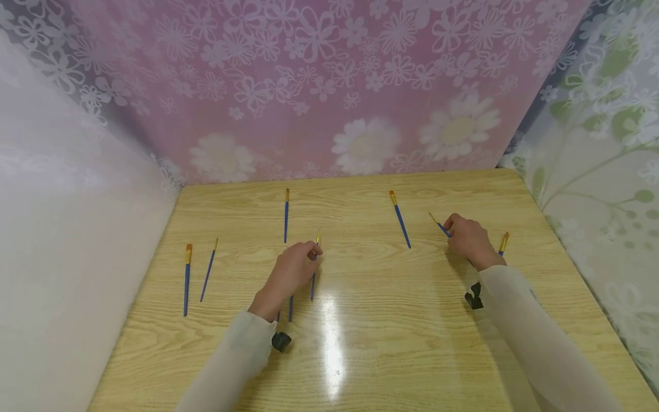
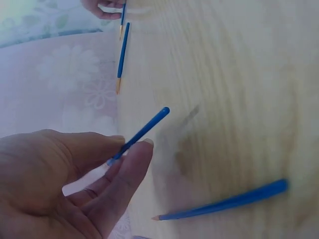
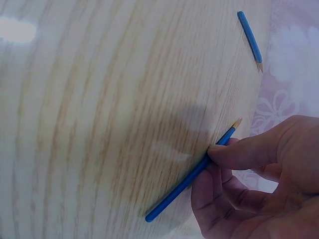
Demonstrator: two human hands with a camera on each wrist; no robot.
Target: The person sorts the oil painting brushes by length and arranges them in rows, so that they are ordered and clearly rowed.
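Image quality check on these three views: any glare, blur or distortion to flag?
Head view: a bright glare streak on the wooden table, wide-angle bending at the edges, brushes sharp. Left wrist view: soft and hazy, the left hand pinching a blue brush. Right wrist view: table grain curved and smeared, the right hand and its brush fairly sharp.

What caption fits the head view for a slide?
Both hands, left hand and right hand, each pinch a blue paintbrush on a wooden table scattered with brushes.
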